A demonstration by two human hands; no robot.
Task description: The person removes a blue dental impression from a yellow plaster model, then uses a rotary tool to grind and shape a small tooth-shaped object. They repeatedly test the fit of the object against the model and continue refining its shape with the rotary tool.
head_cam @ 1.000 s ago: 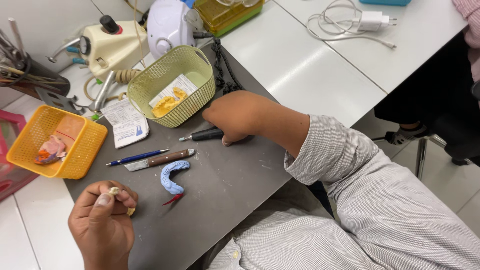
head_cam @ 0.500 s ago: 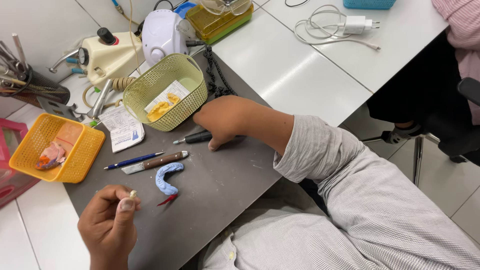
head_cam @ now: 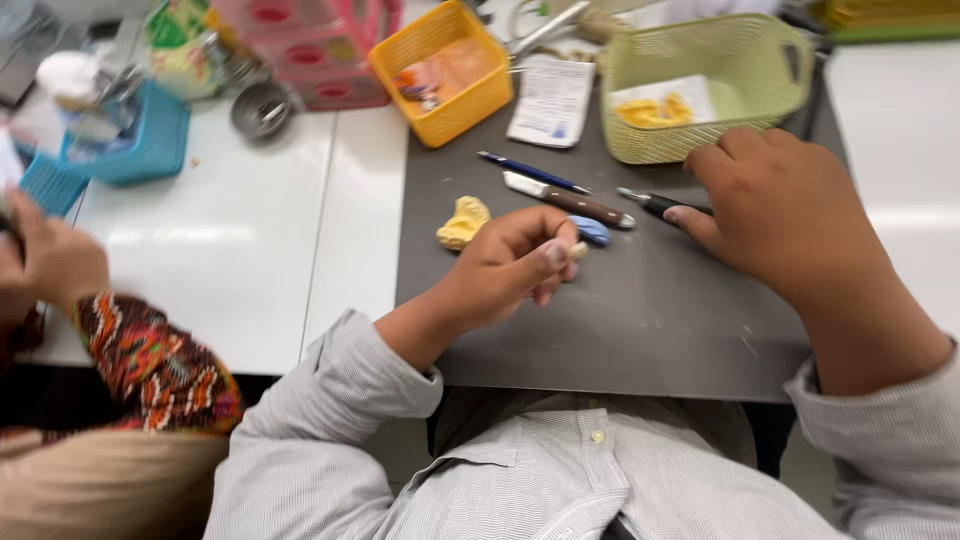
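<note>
My left hand (head_cam: 505, 265) hovers over the dark grey mat (head_cam: 620, 320), fingers pinched on a small pale lump (head_cam: 577, 251). Just behind it lie a blue wax-like curved piece (head_cam: 592, 231) and a yellow plaster-like piece (head_cam: 463, 222). My right hand (head_cam: 775, 205) rests on the mat by a black-handled tool (head_cam: 655, 204), thumb touching it. A brown-handled knife (head_cam: 570, 200) and a blue pen (head_cam: 533, 172) lie side by side beyond my left hand.
A green basket (head_cam: 700, 85) with a yellow item stands behind my right hand; an orange basket (head_cam: 445, 70) and a paper leaflet (head_cam: 550, 100) sit further left. Another person's patterned sleeve (head_cam: 150, 360) and hand are at the left, near a blue basket (head_cam: 130, 140).
The view has swung round to face the table squarely. My left hand rose to the mat's middle with the lump. My right hand stays by the black tool.
</note>
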